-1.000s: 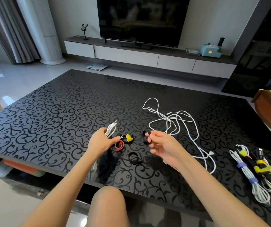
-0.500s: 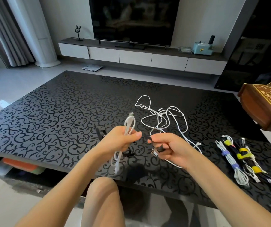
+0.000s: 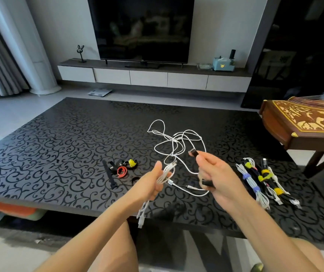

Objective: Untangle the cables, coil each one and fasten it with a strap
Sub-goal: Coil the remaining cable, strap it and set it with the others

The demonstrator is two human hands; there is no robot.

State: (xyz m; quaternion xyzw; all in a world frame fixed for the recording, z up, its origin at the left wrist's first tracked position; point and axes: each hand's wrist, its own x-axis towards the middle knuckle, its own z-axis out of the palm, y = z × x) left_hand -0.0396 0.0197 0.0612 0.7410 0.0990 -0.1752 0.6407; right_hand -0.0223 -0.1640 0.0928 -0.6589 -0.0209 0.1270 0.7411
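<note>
My left hand (image 3: 151, 184) grips a folded white cable (image 3: 166, 172); its loose ends hang down past the table's front edge. My right hand (image 3: 217, 176) holds a black strap (image 3: 193, 153), one end sticking up between finger and thumb and the other end showing under the palm. Behind both hands a tangle of white cables (image 3: 178, 142) lies on the black patterned table (image 3: 59, 154). Loose straps (image 3: 123, 169), black, red and yellow, lie to the left of my left hand.
Several coiled and strapped cables (image 3: 259, 180) lie in a row at the table's right. A carved wooden instrument (image 3: 302, 122) stands beyond the right corner. My knees sit under the front edge. A TV and low cabinet are at the back.
Both hands have lifted off the table. My left hand raised the folded white cable from the strap pile. My right hand pulled the black strap out straight and moved right.
</note>
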